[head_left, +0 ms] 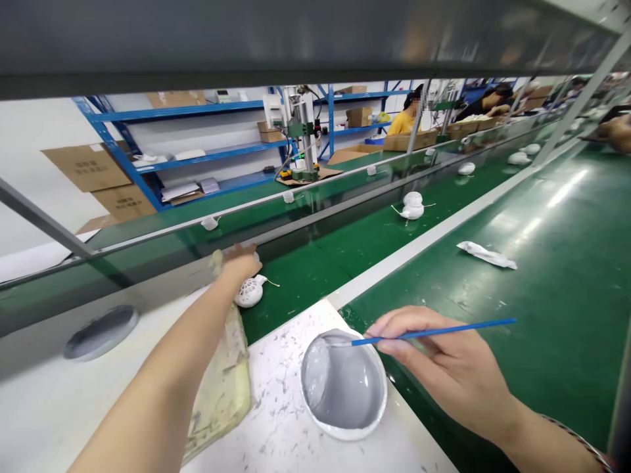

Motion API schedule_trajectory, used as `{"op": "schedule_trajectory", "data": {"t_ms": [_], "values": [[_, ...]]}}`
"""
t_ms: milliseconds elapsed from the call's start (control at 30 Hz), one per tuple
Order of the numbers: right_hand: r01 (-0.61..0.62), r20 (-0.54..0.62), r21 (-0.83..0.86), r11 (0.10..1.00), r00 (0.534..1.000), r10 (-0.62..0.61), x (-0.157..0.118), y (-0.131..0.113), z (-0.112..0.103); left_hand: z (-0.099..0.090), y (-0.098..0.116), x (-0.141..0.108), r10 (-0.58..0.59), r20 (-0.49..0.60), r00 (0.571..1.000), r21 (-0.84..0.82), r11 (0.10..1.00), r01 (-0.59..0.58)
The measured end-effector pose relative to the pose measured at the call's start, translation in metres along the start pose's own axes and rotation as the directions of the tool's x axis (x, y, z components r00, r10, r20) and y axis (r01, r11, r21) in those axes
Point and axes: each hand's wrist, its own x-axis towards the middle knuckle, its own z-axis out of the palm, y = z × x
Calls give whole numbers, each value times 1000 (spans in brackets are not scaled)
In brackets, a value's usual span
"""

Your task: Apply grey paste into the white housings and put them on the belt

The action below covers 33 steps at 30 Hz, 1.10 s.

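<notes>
My right hand (434, 355) pinches a thin blue paintbrush (458, 330), its tip inside a white tub of grey paint (357, 387). My left hand (242, 263) stretches over the near end of the green conveyor belt (320, 266). Its fingers curl by a small pale thing, mostly hidden and too blurred to name. Just below that hand lies a white openwork gourd-shaped piece (250, 292) with a cord. Under my left forearm is a paint-smeared yellowish sponge pad (224, 387).
A grey-coated lid (101, 334) lies on the white board at left. Further along the belt sit more white gourd-shaped pieces (413, 205). A crumpled white strip (487, 255) rests on the right green surface. Metal posts (582, 98) and an overhead shelf frame the line; people sit farther back.
</notes>
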Motion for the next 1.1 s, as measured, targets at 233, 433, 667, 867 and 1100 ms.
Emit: {"op": "schedule_trajectory", "data": {"t_ms": [233, 433, 667, 867, 1100], "values": [[22, -27, -23, 999, 999, -23, 0, 12, 8, -68, 10, -33, -164, -40, 986, -734, 674, 82], [-25, -17, -24, 999, 1000, 24, -1, 17, 12, -108, -10, -123, -126, 48, 991, -995, 84, 59], [-251, 30, 192, 949, 968, 250, -4, 23, 19, -101, -28, -203, 1, 104, 995, -990, -97, 103], [-513, 104, 456, 728, 843, 528, 7, 27, 20, -94, -29, -222, 54, 156, 986, -988, 11, 156], [-663, 224, 645, 380, 640, 735, 13, 36, 19, -99, -18, -239, 64, 96, 993, -963, 259, 77]]}}
